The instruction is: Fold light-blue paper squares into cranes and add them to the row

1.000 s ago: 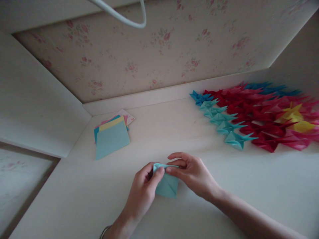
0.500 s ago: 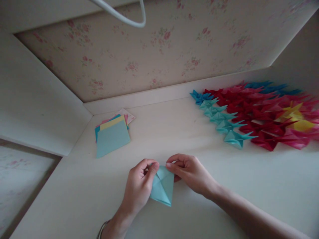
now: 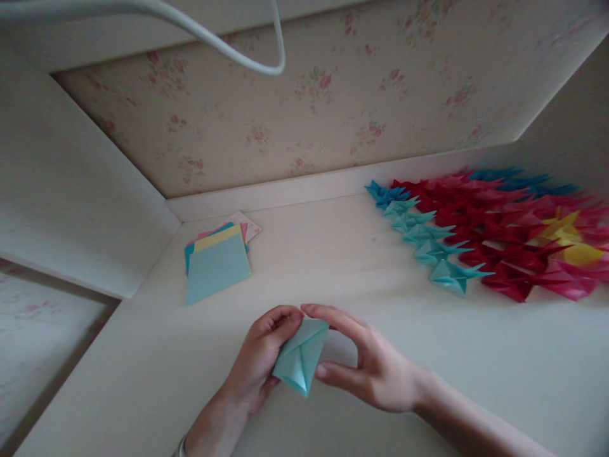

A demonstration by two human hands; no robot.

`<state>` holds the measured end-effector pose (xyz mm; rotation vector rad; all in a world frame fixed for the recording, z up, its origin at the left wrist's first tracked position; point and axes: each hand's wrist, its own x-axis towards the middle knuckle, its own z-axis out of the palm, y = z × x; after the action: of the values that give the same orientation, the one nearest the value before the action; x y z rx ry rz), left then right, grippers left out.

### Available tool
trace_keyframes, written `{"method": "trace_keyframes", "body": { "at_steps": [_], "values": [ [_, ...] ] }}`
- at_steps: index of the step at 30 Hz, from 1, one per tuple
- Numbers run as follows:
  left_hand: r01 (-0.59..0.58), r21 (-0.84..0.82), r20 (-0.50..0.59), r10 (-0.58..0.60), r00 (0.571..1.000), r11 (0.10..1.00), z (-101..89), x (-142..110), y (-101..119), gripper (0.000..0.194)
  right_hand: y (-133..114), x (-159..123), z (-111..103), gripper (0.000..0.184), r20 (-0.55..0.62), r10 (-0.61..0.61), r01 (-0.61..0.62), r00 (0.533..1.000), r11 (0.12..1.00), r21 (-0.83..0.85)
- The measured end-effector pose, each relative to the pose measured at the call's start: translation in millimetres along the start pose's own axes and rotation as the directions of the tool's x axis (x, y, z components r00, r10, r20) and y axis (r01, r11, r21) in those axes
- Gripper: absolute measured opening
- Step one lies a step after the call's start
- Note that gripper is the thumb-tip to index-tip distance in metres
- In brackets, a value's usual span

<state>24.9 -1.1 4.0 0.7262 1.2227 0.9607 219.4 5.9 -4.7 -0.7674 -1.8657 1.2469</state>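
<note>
A light teal piece of folded origami paper (image 3: 302, 357) is held a little above the white table, its creased flaps facing up and one point toward me. My left hand (image 3: 261, 355) pinches its upper left edge between thumb and fingers. Around the right side of the paper curves my right hand (image 3: 375, 362), thumb and index finger spread apart. Its index fingertip is at the paper's top edge and its thumb lies close to the lower right edge; whether either touches is hard to tell.
At left on the table (image 3: 314, 254) lies a stack of square paper sheets (image 3: 219, 266), light teal on top. Rows of folded paper cranes (image 3: 495, 235) in teal, red, pink, blue and yellow fill the right side. A white cable (image 3: 214, 41) hangs before the floral wall (image 3: 314, 108).
The folded paper has turned and tilted in my left hand. My right hand has let go of its top right corner and spread its fingers around the right side. The view has shifted slightly.
</note>
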Motion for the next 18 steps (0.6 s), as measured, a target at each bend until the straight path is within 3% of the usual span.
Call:
{"method": "trace_keyframes", "body": {
  "at_steps": [1,3,6,9,12,14,18],
  "values": [
    [0.019,-0.009,0.024,-0.018,1.0,1.0,1.0,-1,1,0.022,3,0,1,0.049,0.011,-0.076,0.077,0.997,0.996,-0.042],
    [0.047,0.043,0.052,-0.049,0.997,0.998,3.3,-2,2,0.023,8,0,2,0.029,-0.059,-0.1,0.093,0.993,0.99,-0.108],
    [-0.014,0.2,0.077,-0.002,0.997,0.98,5.4,-5,3,0.034,9,1,3,0.019,-0.16,0.021,-0.047,0.987,0.986,-0.162],
    [-0.145,0.16,0.11,0.129,0.986,0.976,4.2,-7,5,0.041,4,4,0,0.025,-0.193,0.204,-0.223,0.96,0.971,-0.086],
    [-0.192,0.052,0.227,0.175,0.958,0.98,1.1,-10,9,0.054,-2,9,-5,0.03,-0.144,0.352,-0.338,0.925,0.935,0.109],
    [-0.201,0.088,0.282,0.169,0.944,0.976,-0.7,-11,10,0.053,-4,11,-7,0.031,-0.096,0.397,-0.373,0.913,0.906,0.199],
    [-0.181,0.232,0.197,0.136,0.971,0.956,-3.1,-9,9,0.03,-6,12,-9,0.03,0.004,0.4,-0.382,0.916,0.873,0.303]
  ]
}}
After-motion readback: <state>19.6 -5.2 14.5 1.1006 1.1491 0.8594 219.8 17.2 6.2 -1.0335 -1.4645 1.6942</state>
